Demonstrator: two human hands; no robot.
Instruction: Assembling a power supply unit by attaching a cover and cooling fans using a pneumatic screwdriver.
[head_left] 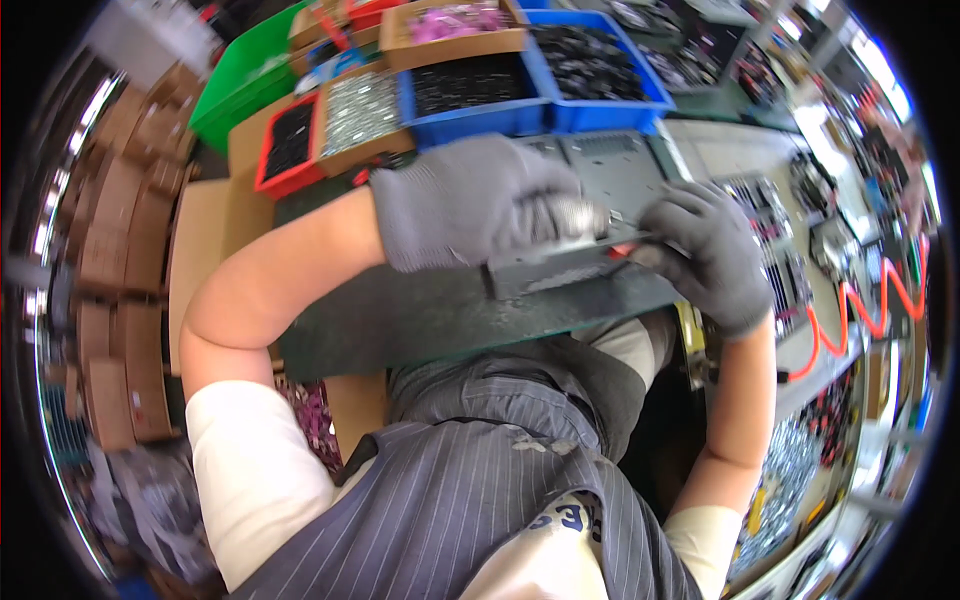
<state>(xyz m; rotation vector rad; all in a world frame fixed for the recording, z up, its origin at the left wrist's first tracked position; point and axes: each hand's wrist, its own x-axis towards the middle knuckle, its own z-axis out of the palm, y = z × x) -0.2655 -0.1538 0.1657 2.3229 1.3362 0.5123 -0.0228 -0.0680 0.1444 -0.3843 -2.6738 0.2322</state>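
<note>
My left hand (480,200), in a grey knit glove, reaches over a dark grey, box-shaped metal part (545,276) near the front edge of the table. Its fingers are curled and smeared by motion, and what they hold is hidden. A small shiny metal piece (615,217) shows beside these fingertips. At the part's right end is my right hand (708,255), gloved the same way, its thumb and fingers closed together. A small red piece (622,250) sticks out by that thumb tip. What the right fingers grip cannot be made out. A flat grey metal panel (615,170) lies behind the hands.
Blue bins (475,125) of black parts stand along the back of the dark table (400,320). Left of them are a cardboard box of silvery pieces (362,105), a red bin (270,170) and a green bin (235,85). An orange coiled hose (850,305) hangs at the right.
</note>
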